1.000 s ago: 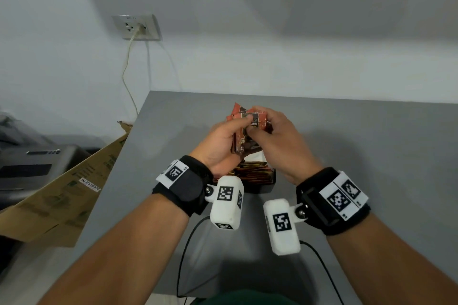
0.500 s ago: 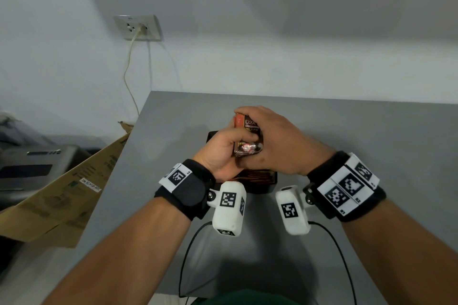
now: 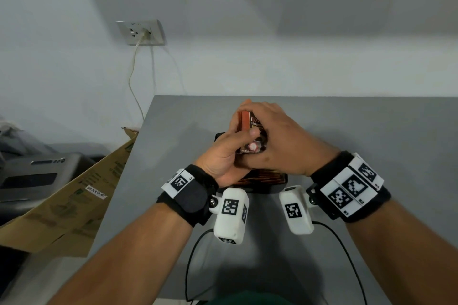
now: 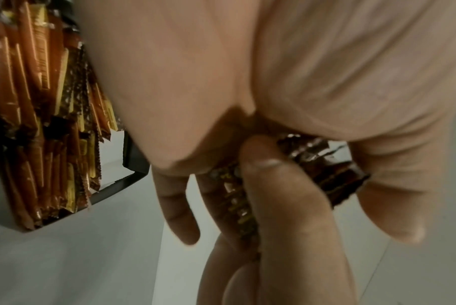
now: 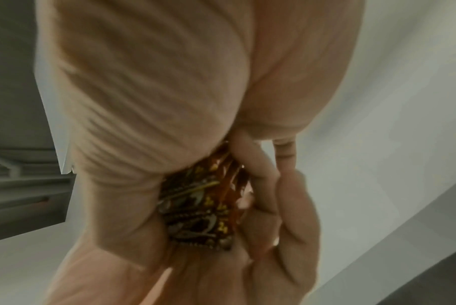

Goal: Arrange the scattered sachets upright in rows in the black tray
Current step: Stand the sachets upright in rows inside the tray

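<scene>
Both hands hold one bundle of orange-brown sachets (image 3: 250, 129) just above the black tray (image 3: 272, 187). My left hand (image 3: 230, 148) grips the bundle from the left, thumb across its front. My right hand (image 3: 277, 136) wraps over it from the right and top. The left wrist view shows the bundle of sachets (image 4: 323, 163) pinched between both hands, and several sachets (image 4: 41, 115) standing upright in the black tray (image 4: 133, 165). In the right wrist view the bundle of sachets (image 5: 201, 208) is squeezed between the two palms.
The grey table (image 3: 371, 131) ends at a left edge (image 3: 128, 163). Beyond it lie a flattened cardboard box (image 3: 74, 200) and a grey machine (image 3: 32, 176). A wall socket (image 3: 141, 32) with a cord is behind. Black cables (image 3: 195, 255) run from the wrist cameras.
The hands have closed tighter round the bundle and squared it up. My right hand has turned over the top of it, and the bundle now stands closer to the tray.
</scene>
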A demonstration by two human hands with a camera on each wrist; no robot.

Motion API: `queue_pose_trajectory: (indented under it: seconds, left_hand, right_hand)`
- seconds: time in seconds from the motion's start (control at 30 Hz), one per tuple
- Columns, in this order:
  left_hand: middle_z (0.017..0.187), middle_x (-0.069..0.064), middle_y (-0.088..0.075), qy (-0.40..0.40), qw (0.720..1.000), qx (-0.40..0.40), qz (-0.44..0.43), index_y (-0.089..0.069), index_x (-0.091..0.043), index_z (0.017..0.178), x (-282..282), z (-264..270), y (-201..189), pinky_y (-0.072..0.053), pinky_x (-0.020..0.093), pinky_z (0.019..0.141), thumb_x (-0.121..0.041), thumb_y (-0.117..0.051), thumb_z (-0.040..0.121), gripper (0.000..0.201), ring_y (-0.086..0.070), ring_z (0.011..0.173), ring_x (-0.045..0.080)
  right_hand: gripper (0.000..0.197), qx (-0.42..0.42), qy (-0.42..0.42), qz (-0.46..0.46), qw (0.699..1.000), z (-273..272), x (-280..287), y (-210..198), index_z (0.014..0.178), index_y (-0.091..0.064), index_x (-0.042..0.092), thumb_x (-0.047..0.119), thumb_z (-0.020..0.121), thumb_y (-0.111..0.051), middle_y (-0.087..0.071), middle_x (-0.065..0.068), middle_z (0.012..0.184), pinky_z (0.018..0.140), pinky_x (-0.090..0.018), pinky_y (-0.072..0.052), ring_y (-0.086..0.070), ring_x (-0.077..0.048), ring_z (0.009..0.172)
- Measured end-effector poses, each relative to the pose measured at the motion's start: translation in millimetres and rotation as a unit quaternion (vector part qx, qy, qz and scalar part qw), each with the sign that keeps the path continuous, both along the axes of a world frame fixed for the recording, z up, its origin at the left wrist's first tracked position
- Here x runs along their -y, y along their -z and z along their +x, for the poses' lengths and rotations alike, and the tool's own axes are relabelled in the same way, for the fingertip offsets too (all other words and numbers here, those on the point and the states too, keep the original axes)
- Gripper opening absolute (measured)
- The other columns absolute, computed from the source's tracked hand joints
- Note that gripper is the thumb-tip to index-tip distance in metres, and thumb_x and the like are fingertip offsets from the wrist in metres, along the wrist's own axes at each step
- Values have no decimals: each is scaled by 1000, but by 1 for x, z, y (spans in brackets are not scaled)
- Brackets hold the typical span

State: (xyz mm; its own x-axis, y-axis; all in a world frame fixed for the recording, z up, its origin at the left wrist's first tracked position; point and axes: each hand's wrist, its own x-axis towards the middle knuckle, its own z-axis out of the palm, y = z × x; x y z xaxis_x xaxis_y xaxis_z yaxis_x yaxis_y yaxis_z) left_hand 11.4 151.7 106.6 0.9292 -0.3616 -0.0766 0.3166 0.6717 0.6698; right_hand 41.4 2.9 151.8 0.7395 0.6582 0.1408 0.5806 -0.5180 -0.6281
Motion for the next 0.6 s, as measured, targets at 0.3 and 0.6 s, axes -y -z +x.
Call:
queue_pose_trajectory:
  seconds: [0.3, 0.6]
  left_hand:
    - [99, 12, -65, -14, 1000, -20, 6, -51, -9, 126, -5, 8, -11, -56, 36, 79, -11, -74, 69, 61, -67, 90, 24]
    - [121, 29, -58, -91, 990, -33, 102, -53, -1, 138, -3, 20, -19, -47, 46, 90, 7, -50, 75, 63, -59, 100, 37]
  right_hand:
    - [80, 66, 2, -78, 995, 4, 1, 3, 136, -40, 35, 51, 66, -75, -44, 14, 122, 102, -40, -41, -40, -10, 112]
    - [40, -75, 83, 76, 991, 18, 10, -15, 128, -61, 34, 34, 89, -71, -60, 7, 111, 80, -30, -52, -62, -15, 92]
